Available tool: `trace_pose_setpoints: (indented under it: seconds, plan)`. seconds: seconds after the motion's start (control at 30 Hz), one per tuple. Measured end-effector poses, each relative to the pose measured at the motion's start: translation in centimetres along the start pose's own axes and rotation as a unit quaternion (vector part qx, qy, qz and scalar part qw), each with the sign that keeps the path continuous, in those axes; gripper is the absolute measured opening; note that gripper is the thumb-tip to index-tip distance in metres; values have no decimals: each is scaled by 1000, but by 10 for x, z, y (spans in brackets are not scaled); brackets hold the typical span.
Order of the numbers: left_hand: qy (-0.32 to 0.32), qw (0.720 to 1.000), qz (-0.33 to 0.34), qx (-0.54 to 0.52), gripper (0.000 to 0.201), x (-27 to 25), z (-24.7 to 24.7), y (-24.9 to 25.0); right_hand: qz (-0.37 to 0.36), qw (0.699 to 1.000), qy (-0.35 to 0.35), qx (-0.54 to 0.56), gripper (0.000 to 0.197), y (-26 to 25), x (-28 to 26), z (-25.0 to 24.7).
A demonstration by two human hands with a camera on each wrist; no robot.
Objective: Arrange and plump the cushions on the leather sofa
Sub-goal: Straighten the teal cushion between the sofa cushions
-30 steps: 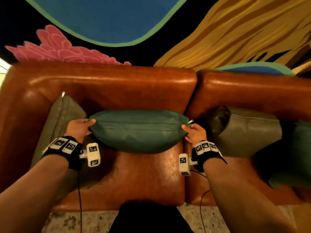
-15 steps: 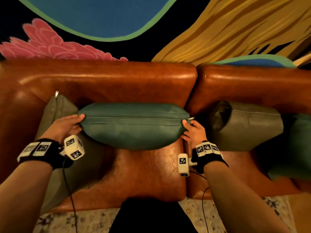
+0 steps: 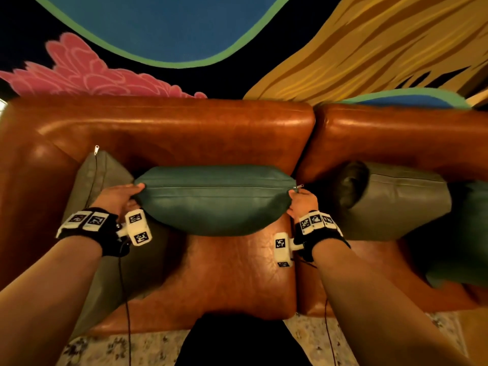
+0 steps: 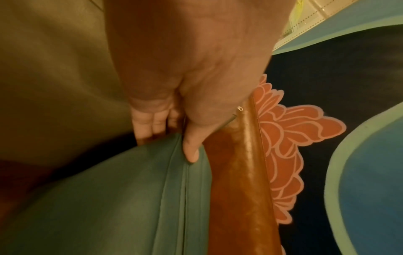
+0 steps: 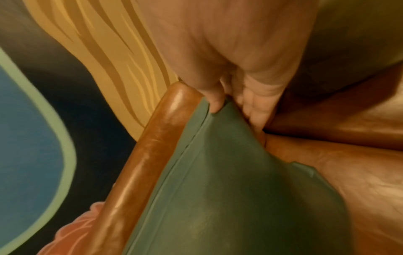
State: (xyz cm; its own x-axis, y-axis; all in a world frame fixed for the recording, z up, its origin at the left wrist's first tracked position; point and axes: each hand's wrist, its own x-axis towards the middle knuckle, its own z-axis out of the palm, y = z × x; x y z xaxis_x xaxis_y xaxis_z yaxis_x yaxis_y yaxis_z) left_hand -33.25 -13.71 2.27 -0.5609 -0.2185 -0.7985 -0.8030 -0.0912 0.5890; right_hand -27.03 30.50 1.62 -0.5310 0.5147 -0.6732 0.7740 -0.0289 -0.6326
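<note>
Against the sofa (image 3: 184,133) back, the teal cushion (image 3: 216,204) stands on edge — left hand (image 3: 116,200) and right hand (image 3: 302,202) each pinch an end corner, likely to square and plump it.

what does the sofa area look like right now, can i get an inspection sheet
surface: brown leather sofa, two seat sections, backrest against the wall.
job's things: teal cushion upright against the backrest, zip seam on top.
clutter: olive cushion in the left corner; grey-green cushion lying on the right seat; another teal cushion at the right edge.
grippers: left hand grips the teal cushion's left end; right hand pinches its right corner.
cables: black cable hangs from each wrist unit.
surroundings: painted mural behind; patterned rug below.
</note>
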Motion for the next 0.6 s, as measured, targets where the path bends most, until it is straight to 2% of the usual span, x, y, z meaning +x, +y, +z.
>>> trace_pose_setpoints:
  seconds: [0.07, 0.1, 0.13, 0.17, 0.2, 0.23, 0.27, 0.3, 0.33, 0.37, 0.4, 0.47, 0.53, 0.6]
  plan:
    - [36, 998, 16, -41, 4, -7, 7, 2, -61, 994, 70, -56, 39, -12, -21, 10]
    - [78, 995, 43, -39, 16, -12, 10, 2, -118, 985, 99, -81, 53, -18, -39, 16]
    - [144, 985, 90, -1, 26, -18, 12, 2, -196, 969, 108, -106, 61, -19, -55, 24]
    - [213, 964, 154, 51, 29, -29, 18, 2, -282, 943, 96, -145, 66, -19, -74, 33]
    - [250, 938, 219, 98, 27, -41, 24, 0, -358, 908, 70, -204, 70, -17, -92, 46]
    - [241, 919, 282, 135, 22, -53, 35, -4, -417, 868, 30, -270, 73, -11, -105, 61]
    - [187, 910, 337, 155, 17, -63, 48, -11, -458, 829, -24, -320, 76, -7, -118, 75]
    - [100, 910, 362, 173, 12, -71, 62, -20, -476, 800, -84, -356, 77, -3, -126, 90]
    - [6, 908, 364, 207, 12, -75, 75, -30, -480, 774, -141, -389, 78, 4, -131, 103]
    - [-60, 901, 352, 246, 15, -78, 85, -40, -468, 751, -178, -430, 77, 9, -133, 111]
    - [-90, 900, 335, 266, 20, -74, 90, -49, -450, 737, -187, -468, 75, 14, -131, 114]
    - [-50, 936, 267, 223, 23, -65, 83, -55, -407, 741, -148, -514, 71, 19, -115, 102]
    - [33, 960, 218, 173, 27, -54, 56, -54, -347, 775, -89, -521, 70, 25, -95, 77]
    - [129, 945, 205, 219, 34, -51, 28, -40, -281, 814, -33, -508, 69, 26, -78, 46]
